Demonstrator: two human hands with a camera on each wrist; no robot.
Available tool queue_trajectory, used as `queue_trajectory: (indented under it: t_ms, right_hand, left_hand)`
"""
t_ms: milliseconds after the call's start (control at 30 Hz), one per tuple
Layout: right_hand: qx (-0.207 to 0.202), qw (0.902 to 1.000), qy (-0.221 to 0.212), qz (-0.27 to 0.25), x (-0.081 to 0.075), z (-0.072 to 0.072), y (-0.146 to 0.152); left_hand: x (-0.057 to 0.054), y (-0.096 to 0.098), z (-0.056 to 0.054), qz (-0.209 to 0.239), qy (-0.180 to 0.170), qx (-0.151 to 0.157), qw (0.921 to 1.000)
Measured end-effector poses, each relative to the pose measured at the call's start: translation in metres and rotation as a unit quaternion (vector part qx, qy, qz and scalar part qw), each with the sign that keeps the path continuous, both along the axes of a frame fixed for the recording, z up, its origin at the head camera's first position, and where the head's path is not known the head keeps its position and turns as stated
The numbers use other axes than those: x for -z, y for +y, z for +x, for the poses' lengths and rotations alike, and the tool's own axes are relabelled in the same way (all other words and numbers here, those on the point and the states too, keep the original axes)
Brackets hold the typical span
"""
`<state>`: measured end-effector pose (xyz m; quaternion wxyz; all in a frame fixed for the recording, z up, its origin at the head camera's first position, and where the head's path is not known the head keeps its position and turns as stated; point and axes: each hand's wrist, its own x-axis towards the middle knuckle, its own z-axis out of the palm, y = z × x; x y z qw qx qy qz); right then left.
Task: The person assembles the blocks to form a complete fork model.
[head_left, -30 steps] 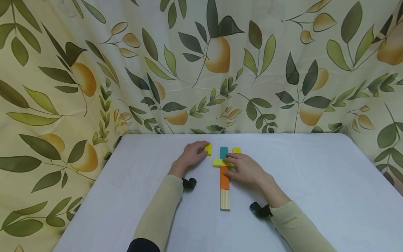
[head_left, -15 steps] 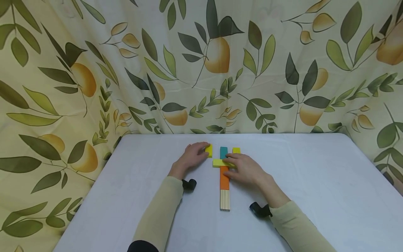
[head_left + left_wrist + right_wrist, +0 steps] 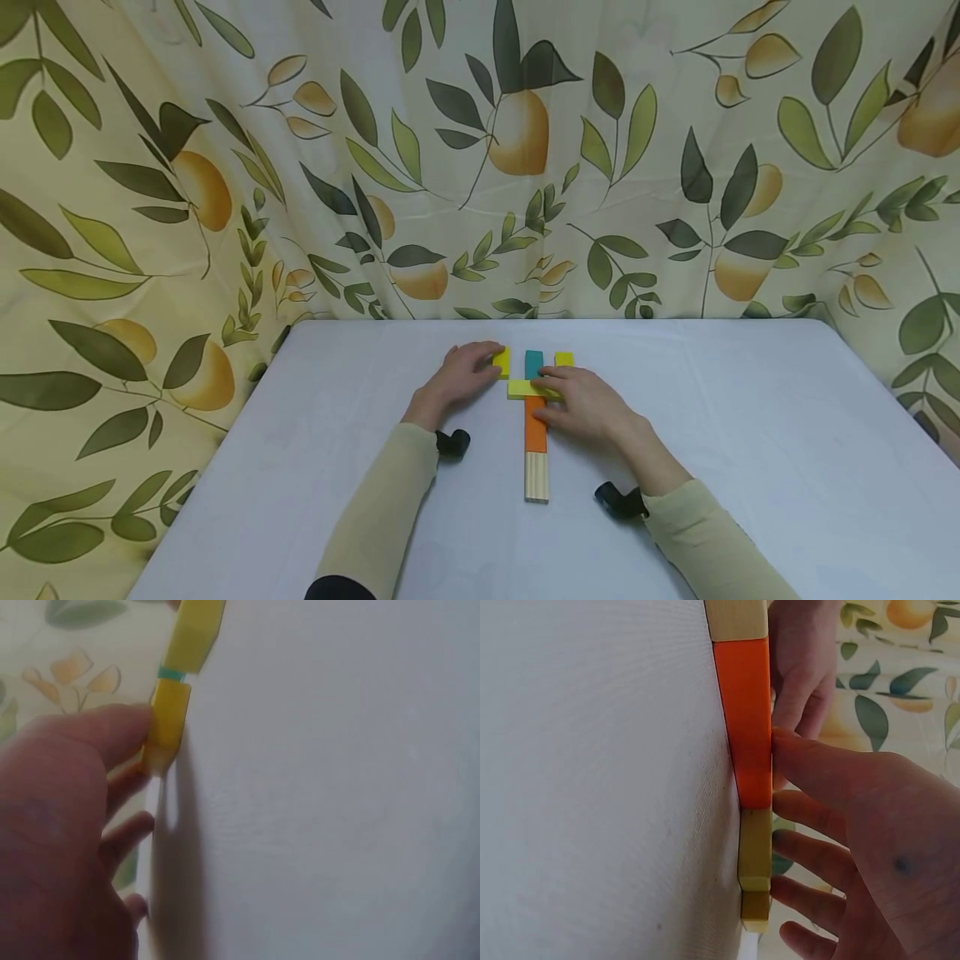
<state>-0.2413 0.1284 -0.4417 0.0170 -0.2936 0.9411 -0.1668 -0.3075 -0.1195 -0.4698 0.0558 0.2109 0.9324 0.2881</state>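
Note:
My left hand pinches a yellow block between thumb and fingers, left of the other blocks. In the left wrist view the thumb lies against this yellow block, and the other fingers reach under the thumb. My right hand rests with extended fingers on a yellow-green crosswise block and on the orange block below it. A teal block stands above the crosswise block. Another yellow block lies above its right end, partly behind my right hand.
A striped pale wooden piece continues the column below the orange block, toward me. The white-covered table ends at a leaf-and-fruit patterned curtain. Black wrist cameras jut from both wrists.
My left hand has slid the yellow block slightly right and toward me, closer to the teal block and the crosswise block. The right hand keeps its place.

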Motion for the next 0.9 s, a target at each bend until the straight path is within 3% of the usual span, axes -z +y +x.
queue_trajectory:
  t_ms: [900]
  right_hand:
    - [0.000, 1.0000, -0.002, -0.001, 0.0007, 0.0000, -0.0007]
  left_hand:
    - [-0.0026, 0.0055, 0.0055, -0.014, -0.005, 0.004, 0.9999]
